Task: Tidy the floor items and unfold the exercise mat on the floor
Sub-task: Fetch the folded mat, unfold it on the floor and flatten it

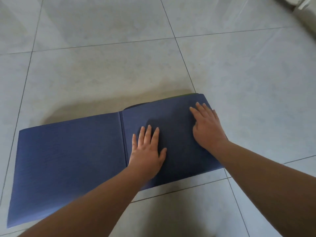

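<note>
A dark blue exercise mat point(68, 159) lies on the tiled floor, partly unfolded. Its left panel lies flat, and a crease runs down the middle beside a thicker stack of folded layers on the right. My left hand point(147, 151) rests flat on that folded stack just right of the crease, fingers straight and spread. My right hand point(207, 127) lies flat on the stack's right part, fingers pointing toward its far edge. Neither hand holds anything.
Pale grey floor tiles point(119, 65) with dark grout lines surround the mat on all sides. A white object point(304, 4) shows at the top right corner, blurred and cut off by the frame.
</note>
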A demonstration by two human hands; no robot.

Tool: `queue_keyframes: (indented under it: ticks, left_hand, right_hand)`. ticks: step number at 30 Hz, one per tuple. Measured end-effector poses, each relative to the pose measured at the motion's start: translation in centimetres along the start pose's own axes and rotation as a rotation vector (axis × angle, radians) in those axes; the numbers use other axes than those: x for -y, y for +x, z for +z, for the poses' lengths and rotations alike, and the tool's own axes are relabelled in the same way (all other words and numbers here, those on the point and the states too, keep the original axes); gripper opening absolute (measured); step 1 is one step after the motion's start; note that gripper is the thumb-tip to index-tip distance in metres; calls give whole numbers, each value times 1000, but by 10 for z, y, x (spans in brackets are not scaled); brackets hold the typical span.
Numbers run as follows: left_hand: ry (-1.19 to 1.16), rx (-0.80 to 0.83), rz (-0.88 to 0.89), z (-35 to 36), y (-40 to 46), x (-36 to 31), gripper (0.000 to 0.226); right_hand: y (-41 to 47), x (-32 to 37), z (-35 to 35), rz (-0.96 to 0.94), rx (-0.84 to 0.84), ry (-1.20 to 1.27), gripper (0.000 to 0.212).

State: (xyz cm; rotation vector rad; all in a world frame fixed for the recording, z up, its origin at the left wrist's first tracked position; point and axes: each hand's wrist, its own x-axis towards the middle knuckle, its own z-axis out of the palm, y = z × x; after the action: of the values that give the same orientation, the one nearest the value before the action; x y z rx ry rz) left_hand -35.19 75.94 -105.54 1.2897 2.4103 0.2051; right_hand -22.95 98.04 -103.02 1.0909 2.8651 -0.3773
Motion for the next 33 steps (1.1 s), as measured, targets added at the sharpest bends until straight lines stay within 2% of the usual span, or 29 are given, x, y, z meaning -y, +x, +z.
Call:
queue_keyframes:
  ticks: [3, 8, 13, 18, 23, 25, 29, 33]
  left_hand:
    - [0, -60, -23, 3, 30, -1, 72]
    - [98, 28, -60, 32, 60, 4, 71]
    - [123, 42, -46, 52, 63, 12, 73]
    - [80, 285, -72, 27, 73, 14, 77]
    - [92, 408, -125, -9, 73, -3, 85]
    - [78, 393, -144, -21, 63, -12, 87]
    - [60, 233, -41, -7, 41, -17, 72]
    - [33, 89, 4, -4, 70, -19, 69]
  right_hand:
    - [7, 8, 22, -71, 72, -60, 70]
    - [11, -8, 61, -57, 119, 4, 63]
    - [9, -14, 88, -81, 137, -41, 73]
    - [12, -11, 77, -80, 221, -53, 77]
    - [28, -13, 41, -136, 456, -27, 81]
    - [32, -10, 23, -139, 524, 9, 79]
    - [35, -13, 7, -81, 392, 122, 71]
    - [37, -24, -5, -153, 315, 31, 65]
